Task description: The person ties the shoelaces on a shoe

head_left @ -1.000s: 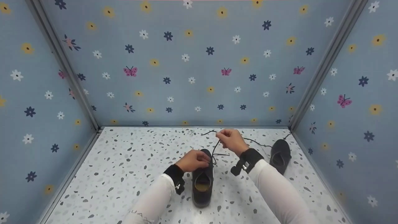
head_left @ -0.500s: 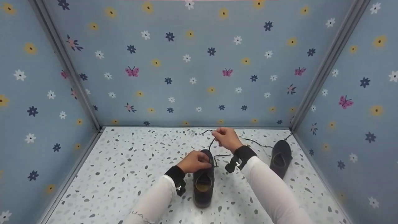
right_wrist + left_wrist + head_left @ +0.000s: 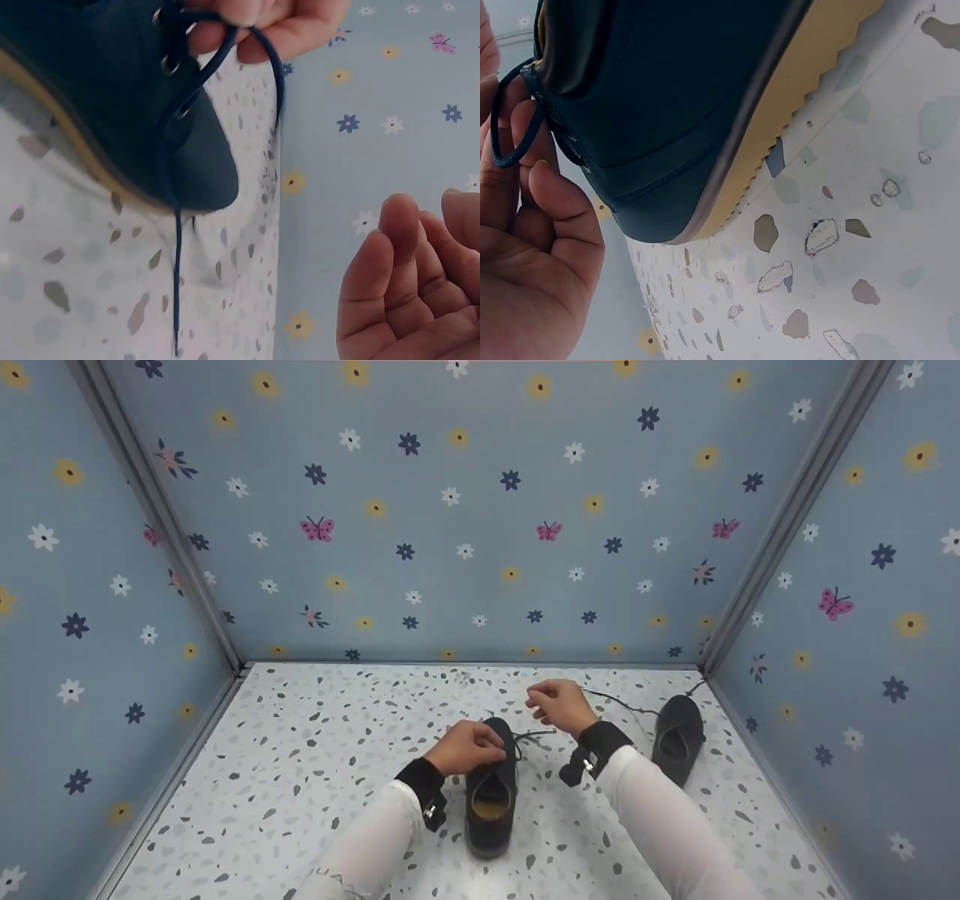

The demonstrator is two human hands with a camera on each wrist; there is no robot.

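Observation:
A dark shoe stands on the floor in the head view, its toe pointing away from me. My left hand is over its front part. Thumb and fingers of that hand pinch the shoelace where two strands cross, as the right wrist view shows. One strand hangs down past the shoe's side; another curves over the fingers. In the left wrist view a loop of lace stands beside the fingers. My right hand is raised to the right of the toe, fingers loosely bent, with nothing between them.
A second dark shoe lies on the right, its long lace trailing left behind my right hand. The speckled white floor is bounded by a flowered back wall and side walls.
My right hand first carried a lace strand left and away past the toe. It has since let go and drawn back to the right. The left hand has barely moved.

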